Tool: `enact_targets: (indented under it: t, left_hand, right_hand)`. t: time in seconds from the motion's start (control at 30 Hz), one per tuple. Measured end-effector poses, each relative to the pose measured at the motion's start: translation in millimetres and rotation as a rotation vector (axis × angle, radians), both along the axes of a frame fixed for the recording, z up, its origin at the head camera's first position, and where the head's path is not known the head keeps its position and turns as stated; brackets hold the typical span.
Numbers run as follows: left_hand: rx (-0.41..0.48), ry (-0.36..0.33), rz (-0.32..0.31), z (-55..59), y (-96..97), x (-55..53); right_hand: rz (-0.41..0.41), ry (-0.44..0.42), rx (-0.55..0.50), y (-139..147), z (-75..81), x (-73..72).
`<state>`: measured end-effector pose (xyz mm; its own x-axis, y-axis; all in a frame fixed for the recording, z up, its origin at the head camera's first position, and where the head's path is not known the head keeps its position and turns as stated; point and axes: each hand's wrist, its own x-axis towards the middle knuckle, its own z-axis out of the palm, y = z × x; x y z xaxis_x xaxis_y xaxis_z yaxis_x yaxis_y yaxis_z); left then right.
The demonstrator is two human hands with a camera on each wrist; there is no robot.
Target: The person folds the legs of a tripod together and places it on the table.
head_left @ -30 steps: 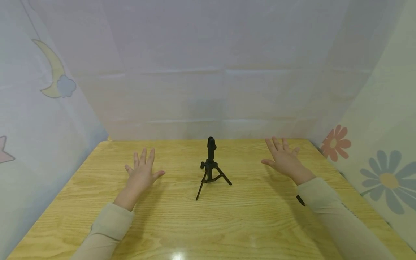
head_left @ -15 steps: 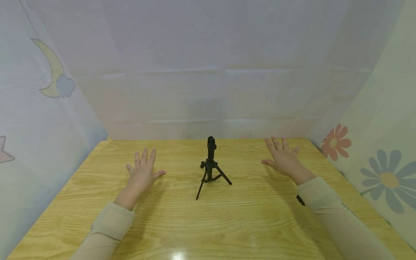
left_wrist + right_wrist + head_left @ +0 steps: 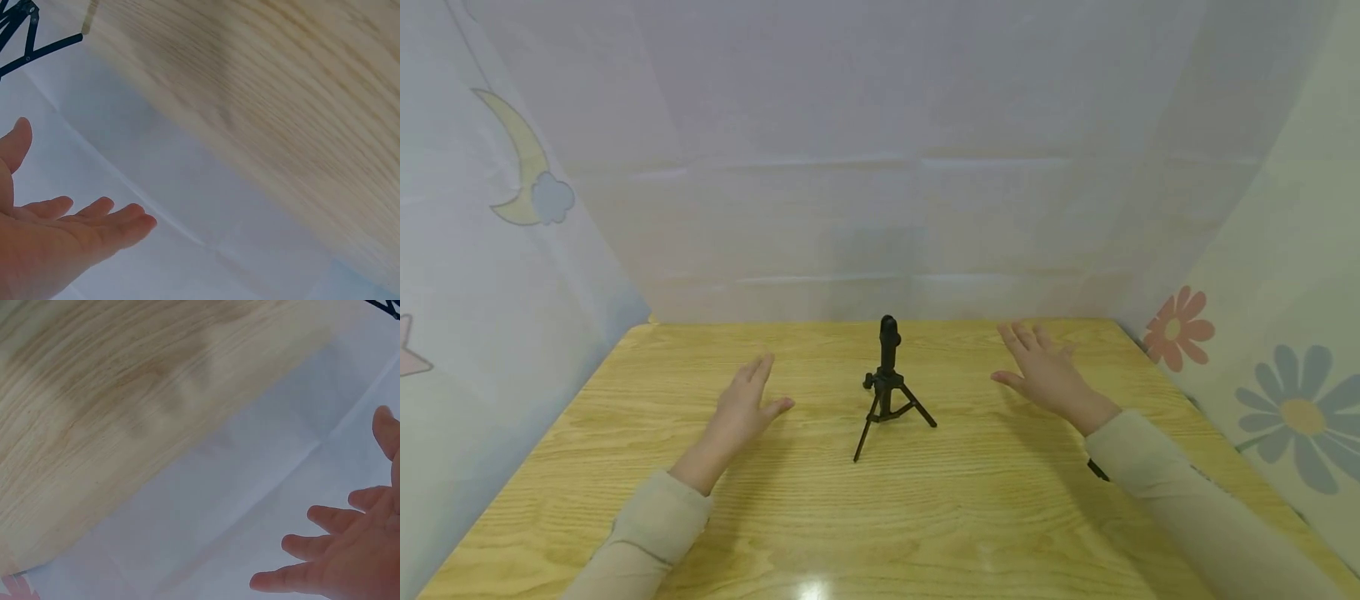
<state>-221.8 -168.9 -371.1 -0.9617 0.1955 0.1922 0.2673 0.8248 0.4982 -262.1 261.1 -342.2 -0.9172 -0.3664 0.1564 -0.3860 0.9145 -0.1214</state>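
Observation:
A small black tripod stands upright on the wooden table, its legs spread. To its left my left hand hovers above the table, palm turned partly inward, holding nothing. In the left wrist view the fingers of that hand look straight, and legs of the tripod show at the upper left. On the other side my right hand is held over the table with fingers spread, apart from the tripod. The right wrist view shows this hand touching nothing.
A pale back wall sheet rises behind the table's far edge. Side sheets flank the table, the left one with a moon print, the right one with flower prints. Something small and dark shows under my right cuff.
My left hand has turned and shifted slightly right, toward the tripod, with its fingers closer together. The right hand has moved slightly left. The tripod stays in place.

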Motion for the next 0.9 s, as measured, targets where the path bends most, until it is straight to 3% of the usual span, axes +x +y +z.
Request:
enact_targets:
  t: [0.13,0.37,0.67,0.9]
  left_hand:
    - [0.088,-0.028,-0.047,-0.6,6.1,3.5]
    - [0.154,-0.071,-0.075,-0.6,18.9,10.0]
    - [0.351,-0.165,-0.07,-2.4,33.5,15.4]
    - [0.436,-0.19,-0.061,-7.4,46.2,17.3]
  right_hand:
    - [0.018,0.003,-0.051,-5.7,0.1,4.2]
    - [0.086,0.064,-0.101,-14.8,-2.1,11.4]
    - [0.155,-0.008,-0.281,-27.8,-4.3,18.3]
    - [0.17,-0.109,-0.423,-37.4,-11.9,22.1]
